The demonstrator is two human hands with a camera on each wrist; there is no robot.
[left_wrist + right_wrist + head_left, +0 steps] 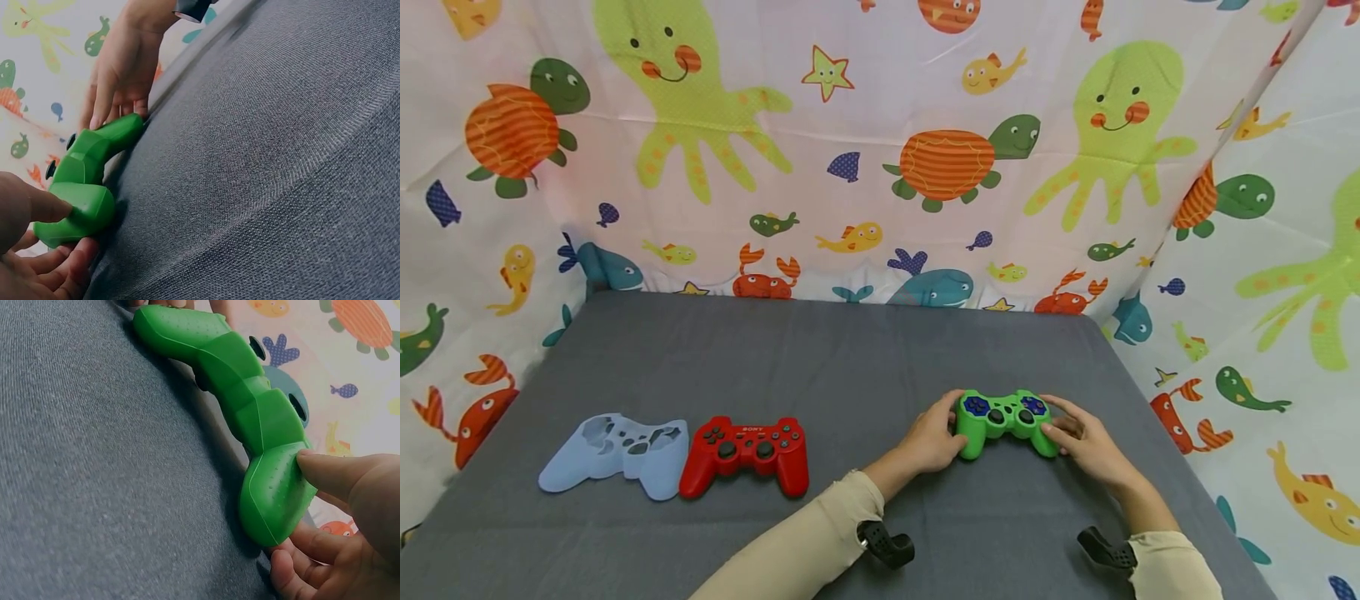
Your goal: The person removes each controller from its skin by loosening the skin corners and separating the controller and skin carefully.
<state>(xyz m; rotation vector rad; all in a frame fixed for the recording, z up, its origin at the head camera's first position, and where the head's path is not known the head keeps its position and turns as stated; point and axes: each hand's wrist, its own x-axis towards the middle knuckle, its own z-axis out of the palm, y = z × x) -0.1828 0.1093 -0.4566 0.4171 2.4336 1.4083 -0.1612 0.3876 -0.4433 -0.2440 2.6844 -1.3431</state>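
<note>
A game controller in a green silicone cover (973, 440) lies at the right of the grey table, its blue button areas and black thumbsticks facing up. My left hand (931, 435) grips its left handle, thumb on the near side and fingers beneath, as the left wrist view shows. On the other handle, my right hand (1090, 447) pinches with the thumb (334, 472) on the green cover and its fingers curled under the tip. To the left sit a red game controller (747, 442) marked SONY and, against its left side, a pale blue silicone controller cover (613, 457) with cut-out holes.
Grey cloth covers the table (820, 358). Behind it and along the sides hangs a white curtain (865, 108) printed with sea animals. Black straps (887, 546) hang at both wrists, beside beige sleeves (797, 542).
</note>
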